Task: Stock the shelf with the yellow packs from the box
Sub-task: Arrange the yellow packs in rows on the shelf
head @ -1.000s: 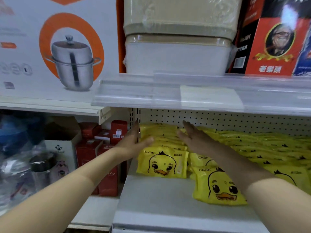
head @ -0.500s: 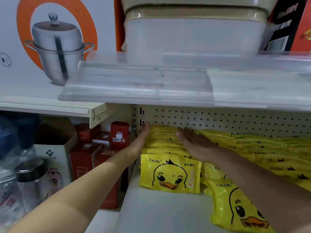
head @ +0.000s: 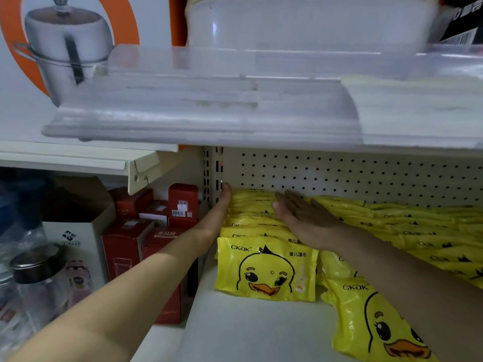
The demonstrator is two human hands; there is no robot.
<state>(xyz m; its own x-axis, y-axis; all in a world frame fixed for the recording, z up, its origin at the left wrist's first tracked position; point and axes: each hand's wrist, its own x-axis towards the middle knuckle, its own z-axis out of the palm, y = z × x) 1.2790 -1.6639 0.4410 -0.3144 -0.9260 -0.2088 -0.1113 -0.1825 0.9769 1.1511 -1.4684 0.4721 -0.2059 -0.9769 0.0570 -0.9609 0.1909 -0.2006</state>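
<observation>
Yellow film: the packs [head: 265, 269] are glossy and soft, with a duck face printed on the front; they lie overlapping in a row that runs back to the pegboard [head: 339, 173].
Where they sit: on the pale shelf [head: 235, 330], leftmost row hard against the slotted upright; more rows fill the shelf to the right, and one pack lies loose and skewed at the front right [head: 379, 325].
Left hand [head: 218, 214]: flat, fingers together, laid along the left edge of the row, tips nearly at the back wall. It holds nothing.
Right hand [head: 300, 218]: open, fingers slightly spread, palm turned against the right side of the same row near its top. Also holding nothing.
Step, as I read it: squaring up the left row between two palms.
Doing it well: press inward evenly from both sides and ease the row back, low down, so the slick packs slide together rather than riding up over each other.
Watch for: the front pack, which may tip forward if the squeeze comes too high.
Neighbours: red cartons [head: 167, 231] stand just left of the upright, clear of the hand.
Box: not in view, so I cannot say how many packs remain.
</observation>
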